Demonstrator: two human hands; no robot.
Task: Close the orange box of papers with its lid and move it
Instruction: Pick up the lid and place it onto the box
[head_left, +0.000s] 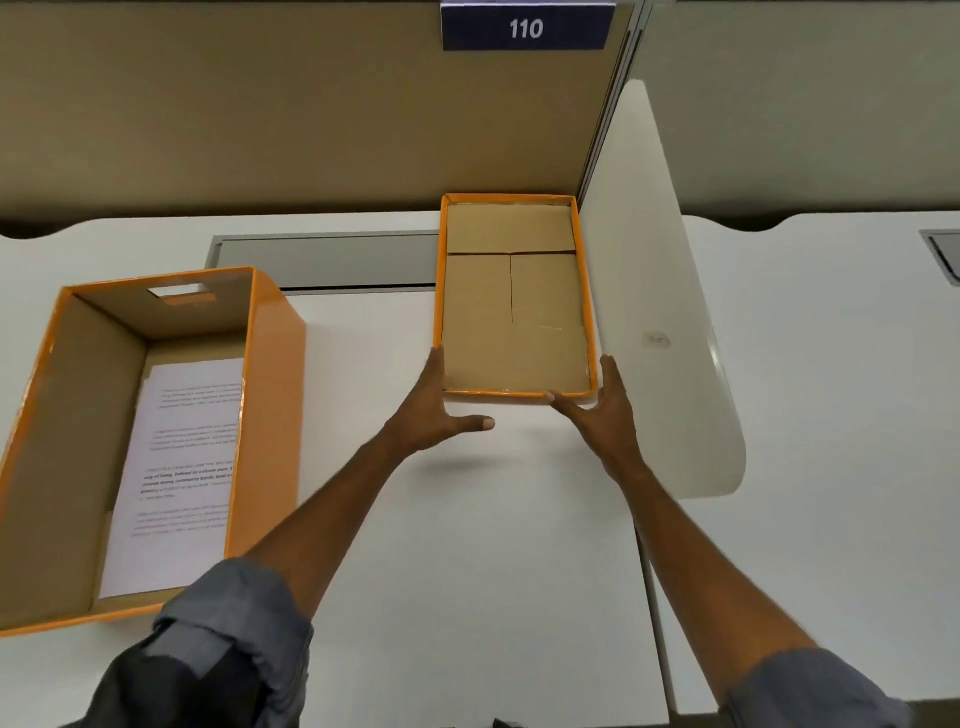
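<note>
At the top centre of the frame a dark blue sign (525, 28) on the tan partition (260, 104) reads "110" in white digits. Below it, in the middle of the frame, the orange lid (511, 299) lies upside down on the white desk (493, 519), its brown cardboard inside facing up and its far end against the partition. The left hand (434, 410) is spread open, fingers along the lid's near left corner and thumb stretched out to the right over the desk. The right hand (605, 402) is also spread, fingers at the near right corner and thumb touching the lid's near rim. Neither hand has closed around the lid.

At the left of the frame the orange box (270, 415) stands open, well apart from the lid. White papers (176, 467) lie flat inside it; their printed text is too blurred to read. A handle cutout shows in the box's far wall.
</note>
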